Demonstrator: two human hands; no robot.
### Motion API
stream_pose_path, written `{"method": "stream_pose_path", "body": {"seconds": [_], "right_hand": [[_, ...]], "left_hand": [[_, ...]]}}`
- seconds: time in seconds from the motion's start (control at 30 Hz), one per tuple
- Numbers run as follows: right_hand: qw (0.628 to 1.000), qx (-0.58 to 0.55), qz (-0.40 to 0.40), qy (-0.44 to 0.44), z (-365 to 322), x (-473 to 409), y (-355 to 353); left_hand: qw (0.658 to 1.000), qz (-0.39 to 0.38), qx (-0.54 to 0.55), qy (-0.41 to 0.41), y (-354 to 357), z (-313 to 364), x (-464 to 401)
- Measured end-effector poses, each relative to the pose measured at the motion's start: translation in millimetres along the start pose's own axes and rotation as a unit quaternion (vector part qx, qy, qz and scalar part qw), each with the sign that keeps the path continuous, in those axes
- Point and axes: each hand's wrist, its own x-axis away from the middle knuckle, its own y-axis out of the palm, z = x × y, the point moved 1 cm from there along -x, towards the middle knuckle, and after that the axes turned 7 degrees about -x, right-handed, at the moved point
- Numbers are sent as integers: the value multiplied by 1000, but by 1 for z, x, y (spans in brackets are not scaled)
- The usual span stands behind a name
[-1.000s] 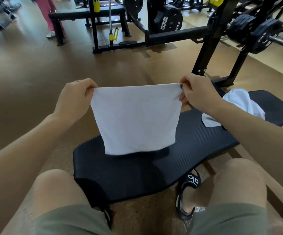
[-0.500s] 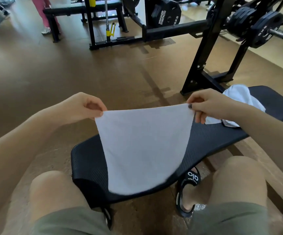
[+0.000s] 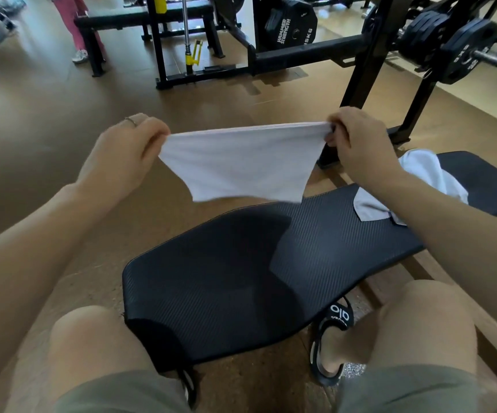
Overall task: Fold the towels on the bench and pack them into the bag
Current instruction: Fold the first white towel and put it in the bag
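I see the left hand (image 3: pixel 125 158) and the right hand (image 3: pixel 357 144) held well apart, each pinching one top corner of the white towel (image 3: pixel 241 165), so its upper edge runs taut between them. The towel hangs in the air above the black bench (image 3: pixel 226 281), its lower edge clear of the pad, near the bench's far long edge. Beneath it the near end of the bench is bare ribbed padding. A second white towel (image 3: pixel 426 174) lies crumpled toward the bench's right end, partly hidden behind the right forearm. Beyond the far edge I have open brown floor (image 3: pixel 47 114) on the left; a black weight rack (image 3: pixel 369 67) stands close on the right.
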Motion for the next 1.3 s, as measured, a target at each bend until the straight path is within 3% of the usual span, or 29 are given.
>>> {"method": "stream_pose_path", "body": {"seconds": [0.1, 0.23, 0.3, 0.43, 0.67, 1.1, 1.3], "right_hand": [[1000, -4, 1, -5, 13, 39, 22], [988, 18, -140, 62, 46, 131, 67], [975, 39, -201, 89, 54, 177, 85], [946, 89, -306, 64, 54, 243, 101], [953, 135, -270, -2, 46, 265, 93], [940, 210, -271, 8, 31, 292, 86], [954, 140, -266, 6, -1, 277, 108]], "left_hand": [[996, -75, -44, 17, 18, 14, 40], [970, -234, -31, 62, 69, 43, 120], [956, -278, -37, 84, 94, 56, 157], [918, -365, -68, 142, 122, 76, 212], [917, -352, -82, 170, 125, 82, 229], [900, -360, -69, 236, 124, 96, 252], [921, -315, -87, 210, 128, 116, 240]]}}
